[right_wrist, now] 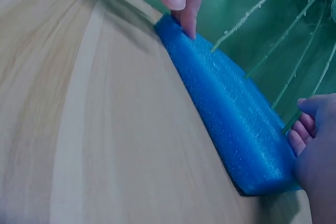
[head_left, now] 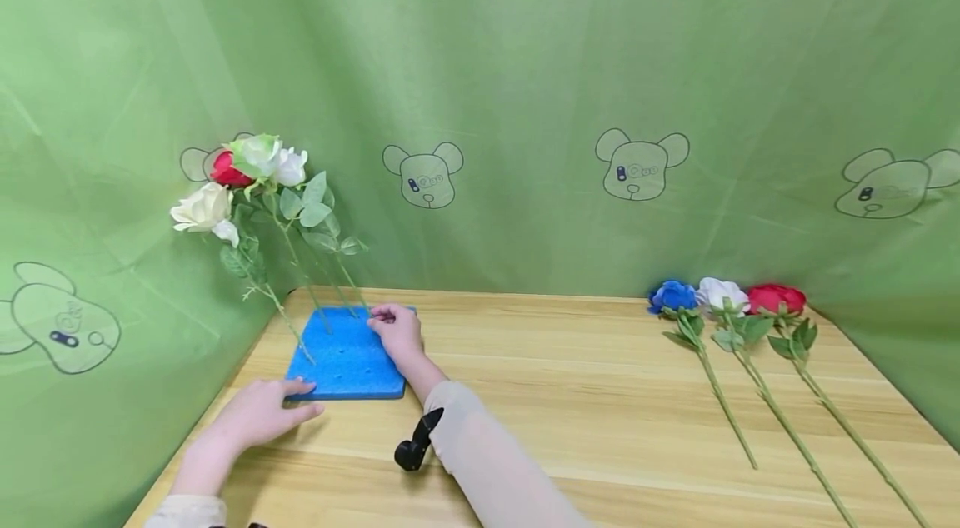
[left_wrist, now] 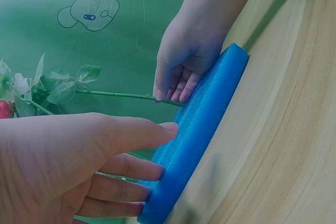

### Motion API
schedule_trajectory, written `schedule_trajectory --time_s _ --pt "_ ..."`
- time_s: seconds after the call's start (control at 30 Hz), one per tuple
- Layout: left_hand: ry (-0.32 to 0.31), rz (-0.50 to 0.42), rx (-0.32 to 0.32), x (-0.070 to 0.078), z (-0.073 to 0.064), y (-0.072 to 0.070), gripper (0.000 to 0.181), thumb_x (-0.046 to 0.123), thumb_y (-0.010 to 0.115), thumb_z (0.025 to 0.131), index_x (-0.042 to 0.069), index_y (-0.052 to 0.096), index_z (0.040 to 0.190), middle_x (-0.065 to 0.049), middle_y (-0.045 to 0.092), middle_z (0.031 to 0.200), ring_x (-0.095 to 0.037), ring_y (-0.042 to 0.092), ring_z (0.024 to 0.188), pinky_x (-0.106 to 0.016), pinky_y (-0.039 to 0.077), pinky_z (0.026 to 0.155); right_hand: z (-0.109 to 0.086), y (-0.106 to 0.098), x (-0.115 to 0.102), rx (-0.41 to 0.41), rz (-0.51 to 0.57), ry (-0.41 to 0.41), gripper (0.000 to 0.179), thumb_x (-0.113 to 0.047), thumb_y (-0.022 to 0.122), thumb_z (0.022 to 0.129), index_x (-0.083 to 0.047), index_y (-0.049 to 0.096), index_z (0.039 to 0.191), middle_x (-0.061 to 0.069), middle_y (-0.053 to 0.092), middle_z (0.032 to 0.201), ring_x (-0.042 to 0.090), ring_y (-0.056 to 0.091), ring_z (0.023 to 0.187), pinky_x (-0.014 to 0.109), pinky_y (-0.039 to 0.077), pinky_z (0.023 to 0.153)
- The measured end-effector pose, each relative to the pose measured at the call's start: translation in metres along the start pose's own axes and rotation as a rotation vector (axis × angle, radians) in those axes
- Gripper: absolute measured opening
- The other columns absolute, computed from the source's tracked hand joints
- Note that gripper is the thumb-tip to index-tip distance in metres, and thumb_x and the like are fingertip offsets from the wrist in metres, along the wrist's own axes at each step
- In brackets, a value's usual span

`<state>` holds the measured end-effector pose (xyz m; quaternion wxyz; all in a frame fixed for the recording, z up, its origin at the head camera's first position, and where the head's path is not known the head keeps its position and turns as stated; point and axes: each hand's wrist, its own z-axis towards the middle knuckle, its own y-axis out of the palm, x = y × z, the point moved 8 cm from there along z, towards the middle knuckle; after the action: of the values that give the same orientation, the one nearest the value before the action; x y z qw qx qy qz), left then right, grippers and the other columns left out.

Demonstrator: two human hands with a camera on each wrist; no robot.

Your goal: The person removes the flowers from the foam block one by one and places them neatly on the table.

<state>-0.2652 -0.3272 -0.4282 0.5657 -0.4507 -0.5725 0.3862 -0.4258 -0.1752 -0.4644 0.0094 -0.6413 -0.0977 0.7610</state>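
Observation:
A blue foam block (head_left: 356,366) lies at the left of the table, with several artificial flowers standing in it. Their heads, a cream rose (head_left: 204,208), a red bloom (head_left: 227,170) and white blooms (head_left: 291,167), lean left over its back. My right hand (head_left: 399,338) is at the block's back right, pinching a flower's green stem (left_wrist: 118,94) low down, just above the foam. At the front left corner, my left hand (head_left: 258,411) steadies the block with extended fingers, fingertips on its edge. Small holes show in the foam's top.
On the right of the wooden table (head_left: 570,395) lie a blue flower (head_left: 673,296), a white flower (head_left: 723,296) and a red flower (head_left: 776,299), stems toward the front. A green curtain (head_left: 525,53) printed with bear heads hangs behind and along the sides.

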Motion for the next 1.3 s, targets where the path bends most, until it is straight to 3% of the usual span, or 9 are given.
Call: schedule_trajectory --time_s 0.37,0.73,1.3 --pt "-0.002 -0.003 0.001 -0.0009 0.0004 0.001 0.062 0.058 0.062 0.087 0.011 0.065 0.128 -0.022 0.06 0.133 -0.05 0.053 0.124 -0.066 0.043 0.099 -0.0006 -0.0021 -0.0029 0.029 -0.114 -0.069 0.006 -0.01 0.072 0.087 -0.008 0.075 0.092 0.003 0.073 0.083 0.003 0.057 0.07 0.015 0.049 0.062" --pt "0.007 -0.002 0.022 -0.0001 0.0 -0.0002 0.059 0.055 0.063 0.088 0.01 0.065 0.127 -0.023 0.061 0.132 -0.049 0.054 0.123 -0.065 0.043 0.1 -0.0011 0.0018 -0.0045 0.006 -0.182 -0.078 0.007 -0.01 0.065 0.093 -0.008 0.071 0.093 0.002 0.07 0.088 0.005 0.057 0.076 0.017 0.05 0.067" --pt "0.009 0.011 0.017 0.0032 -0.0008 -0.0037 0.058 0.055 0.063 0.088 0.012 0.066 0.126 -0.023 0.06 0.133 -0.05 0.053 0.123 -0.064 0.044 0.1 -0.0054 -0.0007 -0.0035 0.024 -0.133 -0.104 0.005 -0.009 0.064 0.093 -0.009 0.069 0.095 0.003 0.069 0.09 0.006 0.056 0.077 0.016 0.047 0.065"
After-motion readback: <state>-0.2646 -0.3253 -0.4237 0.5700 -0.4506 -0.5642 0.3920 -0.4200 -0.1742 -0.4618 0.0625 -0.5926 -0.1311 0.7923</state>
